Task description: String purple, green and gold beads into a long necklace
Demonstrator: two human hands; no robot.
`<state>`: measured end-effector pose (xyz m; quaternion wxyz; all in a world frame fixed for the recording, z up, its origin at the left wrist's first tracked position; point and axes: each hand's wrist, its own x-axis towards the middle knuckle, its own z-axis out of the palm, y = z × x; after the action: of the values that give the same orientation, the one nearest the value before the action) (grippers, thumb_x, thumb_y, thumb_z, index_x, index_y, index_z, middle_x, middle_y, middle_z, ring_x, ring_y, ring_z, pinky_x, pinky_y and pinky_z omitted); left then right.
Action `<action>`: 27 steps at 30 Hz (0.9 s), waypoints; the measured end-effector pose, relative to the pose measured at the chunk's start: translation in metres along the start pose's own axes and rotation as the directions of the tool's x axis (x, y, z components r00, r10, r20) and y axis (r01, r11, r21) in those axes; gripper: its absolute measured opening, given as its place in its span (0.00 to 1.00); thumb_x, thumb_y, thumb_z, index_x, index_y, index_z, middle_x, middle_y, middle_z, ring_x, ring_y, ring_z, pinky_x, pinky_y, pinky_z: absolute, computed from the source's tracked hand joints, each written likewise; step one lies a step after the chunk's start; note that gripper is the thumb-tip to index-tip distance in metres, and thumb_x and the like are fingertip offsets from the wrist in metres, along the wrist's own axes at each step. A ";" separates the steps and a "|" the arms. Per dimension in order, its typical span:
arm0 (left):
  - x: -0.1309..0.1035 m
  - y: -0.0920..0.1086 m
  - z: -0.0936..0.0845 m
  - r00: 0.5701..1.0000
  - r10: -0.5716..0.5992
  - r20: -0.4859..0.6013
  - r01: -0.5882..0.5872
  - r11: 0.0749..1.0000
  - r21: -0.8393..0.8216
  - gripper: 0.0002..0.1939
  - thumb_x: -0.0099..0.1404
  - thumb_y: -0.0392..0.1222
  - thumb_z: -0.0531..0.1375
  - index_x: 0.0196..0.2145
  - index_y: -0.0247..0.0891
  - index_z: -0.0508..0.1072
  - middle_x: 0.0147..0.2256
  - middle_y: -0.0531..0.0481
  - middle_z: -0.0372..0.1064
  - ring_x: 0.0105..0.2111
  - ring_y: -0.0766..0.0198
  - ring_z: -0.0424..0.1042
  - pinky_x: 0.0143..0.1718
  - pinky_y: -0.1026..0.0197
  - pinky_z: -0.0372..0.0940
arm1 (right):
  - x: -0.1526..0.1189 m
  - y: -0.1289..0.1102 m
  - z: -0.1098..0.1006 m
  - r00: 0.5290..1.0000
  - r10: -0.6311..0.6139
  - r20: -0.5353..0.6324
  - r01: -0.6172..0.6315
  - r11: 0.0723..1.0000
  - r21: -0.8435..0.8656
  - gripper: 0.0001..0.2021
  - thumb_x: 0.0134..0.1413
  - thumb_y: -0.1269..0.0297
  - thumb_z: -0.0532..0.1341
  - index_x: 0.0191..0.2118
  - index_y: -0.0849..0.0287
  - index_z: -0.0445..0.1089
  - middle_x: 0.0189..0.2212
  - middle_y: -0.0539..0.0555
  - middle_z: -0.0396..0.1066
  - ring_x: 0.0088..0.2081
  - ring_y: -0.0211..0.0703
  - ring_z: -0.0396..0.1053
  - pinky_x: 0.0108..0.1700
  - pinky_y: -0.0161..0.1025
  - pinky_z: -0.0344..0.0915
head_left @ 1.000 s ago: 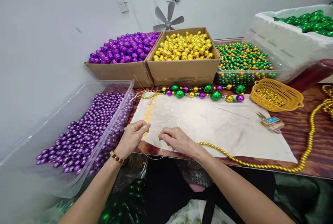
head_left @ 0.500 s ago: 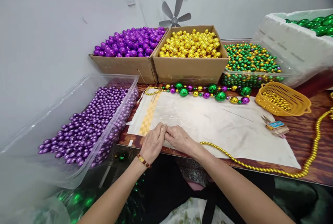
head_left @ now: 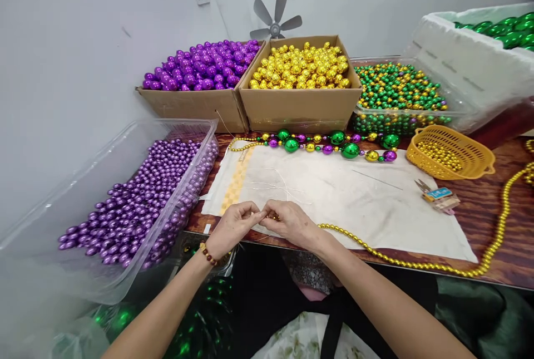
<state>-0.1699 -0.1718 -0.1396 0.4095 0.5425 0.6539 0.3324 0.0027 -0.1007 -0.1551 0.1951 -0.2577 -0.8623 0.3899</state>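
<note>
My left hand (head_left: 236,227), with a beaded bracelet (head_left: 207,253) at the wrist, is closed in a pinch against my right fingertips; what it pinches is too small to make out. Gold beads glint between the fingers of my right hand (head_left: 291,225), which is closed on a gold bead strand (head_left: 386,259). From under that hand the strand runs along the table's front edge to the right. Thin pale thread (head_left: 271,185) lies loosely on the white cloth (head_left: 334,197) just beyond my hands. A long needle (head_left: 376,179) rests on the cloth.
Behind lies a garland (head_left: 349,151) of green, gold and purple beads. Boxes of purple beads (head_left: 200,67) and gold beads (head_left: 300,67) stand at the back. A clear tub (head_left: 167,225) is at left. Right are a yellow basket (head_left: 475,161) and snips (head_left: 424,186).
My hands have opened up from a tight clasp into fingertip pinches, the left wrist shifting left. Gold beads now show between the fingers. The camera view has shifted slightly.
</note>
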 end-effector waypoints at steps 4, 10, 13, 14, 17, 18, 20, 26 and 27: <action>-0.001 0.003 -0.006 0.994 -0.020 0.108 0.019 1.000 0.017 0.17 0.61 0.52 0.57 0.25 0.36 0.68 0.21 0.56 0.56 0.23 0.68 0.53 0.25 0.66 0.49 | -0.004 -0.002 -0.002 0.999 -0.020 0.028 0.020 1.000 -0.019 0.05 0.59 0.64 0.58 0.37 0.56 0.70 0.27 0.47 0.69 0.27 0.34 0.62 0.29 0.31 0.50; 0.011 0.019 -0.047 0.963 0.263 -0.059 -0.207 0.863 0.461 0.14 0.65 0.49 0.54 0.27 0.38 0.69 0.20 0.56 0.60 0.22 0.67 0.58 0.26 0.65 0.51 | 0.002 -0.007 -0.023 1.000 0.020 -0.020 -0.022 0.995 -0.097 0.04 0.55 0.70 0.56 0.34 0.57 0.66 0.23 0.46 0.65 0.24 0.35 0.58 0.29 0.32 0.48; 0.034 0.037 -0.088 0.911 0.392 -0.131 -0.230 0.744 0.627 0.13 0.65 0.48 0.54 0.29 0.38 0.69 0.22 0.55 0.63 0.22 0.68 0.60 0.26 0.65 0.52 | 0.005 -0.010 -0.053 0.998 0.034 -0.043 -0.039 0.991 -0.124 0.04 0.53 0.72 0.54 0.31 0.57 0.64 0.22 0.47 0.64 0.23 0.34 0.57 0.28 0.33 0.46; 0.044 0.044 -0.102 0.892 0.421 -0.167 -0.211 0.712 0.669 0.13 0.66 0.48 0.53 0.29 0.38 0.69 0.22 0.54 0.64 0.22 0.68 0.60 0.26 0.65 0.52 | 0.005 -0.011 -0.064 0.997 0.041 -0.057 -0.049 0.990 -0.135 0.04 0.53 0.73 0.54 0.30 0.57 0.63 0.22 0.47 0.64 0.23 0.34 0.57 0.27 0.33 0.46; 0.079 0.059 -0.135 0.833 0.476 -0.283 -0.083 0.613 0.786 0.14 0.67 0.50 0.52 0.32 0.38 0.70 0.24 0.52 0.66 0.24 0.65 0.64 0.28 0.64 0.54 | 0.007 -0.011 -0.085 0.992 0.063 -0.112 -0.081 0.982 -0.168 0.04 0.53 0.72 0.53 0.31 0.57 0.62 0.21 0.47 0.63 0.23 0.35 0.56 0.28 0.34 0.46; 0.091 0.061 -0.141 0.816 0.484 -0.317 -0.015 0.566 0.824 0.15 0.67 0.50 0.51 0.34 0.38 0.70 0.25 0.50 0.67 0.26 0.63 0.66 0.29 0.63 0.55 | 0.008 -0.010 -0.086 0.991 0.064 -0.120 -0.085 0.981 -0.173 0.04 0.53 0.72 0.53 0.31 0.57 0.62 0.21 0.47 0.63 0.23 0.35 0.56 0.28 0.34 0.46; 0.111 0.059 -0.144 0.814 0.463 -0.351 0.105 0.476 0.873 0.16 0.68 0.50 0.50 0.37 0.36 0.71 0.29 0.45 0.70 0.32 0.57 0.70 0.34 0.59 0.57 | 0.012 -0.005 -0.075 0.992 0.065 -0.107 -0.082 0.982 -0.169 0.04 0.53 0.72 0.53 0.31 0.58 0.62 0.21 0.47 0.63 0.23 0.35 0.56 0.28 0.33 0.46; 0.114 0.037 -0.090 0.870 0.426 -0.249 0.058 0.413 0.909 0.08 0.64 0.37 0.54 0.35 0.34 0.73 0.39 0.37 0.71 0.51 0.45 0.63 0.50 0.45 0.55 | 0.025 0.017 -0.002 0.998 0.061 -0.031 -0.064 0.992 -0.112 0.04 0.51 0.73 0.54 0.30 0.59 0.64 0.20 0.46 0.63 0.22 0.34 0.58 0.26 0.31 0.48; 0.104 0.034 -0.074 0.858 0.458 -0.233 0.014 0.433 0.901 0.09 0.64 0.36 0.53 0.37 0.35 0.73 0.43 0.38 0.70 0.54 0.46 0.60 0.53 0.44 0.52 | 0.026 0.020 0.006 0.998 0.055 -0.031 -0.058 0.994 -0.098 0.04 0.52 0.73 0.54 0.30 0.58 0.64 0.20 0.46 0.62 0.22 0.34 0.58 0.26 0.31 0.48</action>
<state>-0.2296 -0.0625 -0.0952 -0.1406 0.6657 0.7238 0.1144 -0.0154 -0.0768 -0.1709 0.1831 -0.2968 -0.8700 0.3485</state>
